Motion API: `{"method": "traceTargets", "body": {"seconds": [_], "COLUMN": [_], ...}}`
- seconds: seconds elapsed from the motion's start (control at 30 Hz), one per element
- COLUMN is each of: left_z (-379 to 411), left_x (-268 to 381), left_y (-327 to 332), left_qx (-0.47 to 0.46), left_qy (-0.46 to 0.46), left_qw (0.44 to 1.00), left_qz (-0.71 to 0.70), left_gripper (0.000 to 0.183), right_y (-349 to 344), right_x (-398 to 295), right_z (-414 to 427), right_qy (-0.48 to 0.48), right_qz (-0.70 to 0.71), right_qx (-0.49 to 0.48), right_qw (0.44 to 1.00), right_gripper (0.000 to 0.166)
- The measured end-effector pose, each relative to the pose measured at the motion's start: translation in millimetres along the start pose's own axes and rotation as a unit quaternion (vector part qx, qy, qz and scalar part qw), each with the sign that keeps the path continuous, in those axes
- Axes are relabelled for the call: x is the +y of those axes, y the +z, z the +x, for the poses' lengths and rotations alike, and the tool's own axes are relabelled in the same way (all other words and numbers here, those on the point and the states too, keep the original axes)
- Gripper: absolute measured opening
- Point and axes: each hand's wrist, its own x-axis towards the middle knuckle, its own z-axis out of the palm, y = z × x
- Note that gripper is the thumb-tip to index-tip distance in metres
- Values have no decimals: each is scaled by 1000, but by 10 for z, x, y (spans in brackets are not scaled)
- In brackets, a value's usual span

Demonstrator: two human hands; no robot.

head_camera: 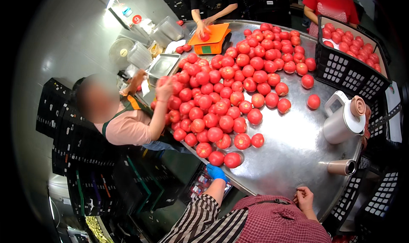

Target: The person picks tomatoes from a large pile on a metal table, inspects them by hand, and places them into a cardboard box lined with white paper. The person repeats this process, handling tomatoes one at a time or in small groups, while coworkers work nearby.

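Before me a metal table [271, 160] bears a large heap of red tomatoes [220, 107]. My left hand [217, 172], in a blue glove, is at the table's near left edge, just below the closest tomatoes [232, 160]; its fingertips are partly hidden, and whether it grips anything does not show. My right hand [303, 198] is bare and rests at the near edge of the table, fingers curled, with no object visible in it. Two loose tomatoes [313, 101] lie apart from the heap, towards the right.
A pitcher [340, 125] and a metal cup [341, 167] stand at right, below a black crate [348, 72] of tomatoes. Across the table, a co-worker's hand [202, 29] touches a tomato on an orange scale [207, 46]. Another co-worker [131, 128] stands left, near stacked black crates [89, 141].
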Motion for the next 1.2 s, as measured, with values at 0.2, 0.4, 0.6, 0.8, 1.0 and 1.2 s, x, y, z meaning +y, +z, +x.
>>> {"method": "traceTargets", "body": {"seconds": [0.2,0.4,0.6,0.8,1.0,1.2], "left_z": [183,49,197,200,38,126], "left_x": [-203,-14,-167,-171,-38,-168], "left_y": [52,76,99,95,92,113], "left_qx": [0,-12,-1,-22,-23,-31], "left_qy": [3,18,28,10,8,6], "left_qw": [997,1000,999,999,999,998], "left_qz": [-80,-9,-28,-28,-22,-46], "left_gripper": [50,50,52,52,51,56], "right_y": [6,5,45,79,74,53], "right_x": [1,-7,-103,-58,-47,-33], "right_z": [-8,4,-34,-7,4,21], "right_qy": [-11,-25,-27,-31,-31,-33], "right_qz": [-9,-6,-10,-15,-16,-36], "right_qx": [-3,-3,5,30,40,35], "right_qw": [1000,1000,1000,999,999,998], "right_gripper": [12,12,12,11,11,11]}}
